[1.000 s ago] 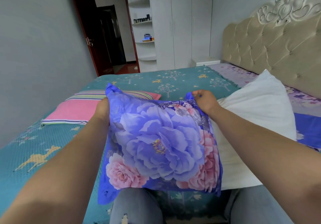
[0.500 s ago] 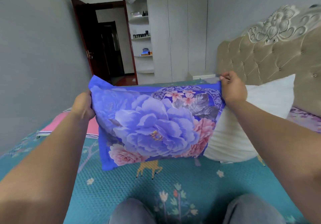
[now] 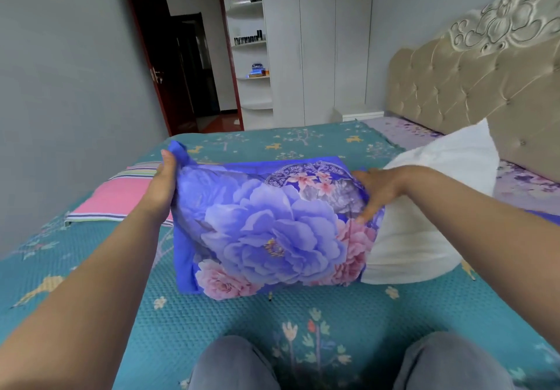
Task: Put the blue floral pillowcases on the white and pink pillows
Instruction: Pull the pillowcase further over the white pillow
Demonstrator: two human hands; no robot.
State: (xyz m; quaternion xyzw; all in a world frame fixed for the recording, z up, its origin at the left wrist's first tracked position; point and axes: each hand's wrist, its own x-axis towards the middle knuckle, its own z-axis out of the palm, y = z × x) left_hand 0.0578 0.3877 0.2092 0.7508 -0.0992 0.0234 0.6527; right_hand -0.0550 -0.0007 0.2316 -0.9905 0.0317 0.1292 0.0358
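Pillowcase [image 3: 272,223] in left hand [image 3: 162,186] grip

Satiny pillowcase [image 3: 272,226], waffle-textured bedspread [image 3: 212,329], tufted headboard [image 3: 454,86]

Blue floral pillowcase [image 3: 266,226]: royal-blue ground, one large lavender-blue peony print centre, pink peonies low left and right, small pink blossoms plus grey leaves near the top, plain blue border. White pillow [image 3: 424,208]: plain white. Pink pillow [image 3: 118,195]: solid pink field with end bands striped green, white and purple. Teal quilted bedspread [image 3: 212,323]: teal with yellow deer, pale trees and small flowers. Tufted headboard [image 3: 454,86]: beige-gold, cream carved flower crest. Purple floral sheet [image 3: 521,177] by the headboard. Door frame [image 3: 142,56]: dark red-brown. Walls grey, wardrobe [image 3: 318,41] white.
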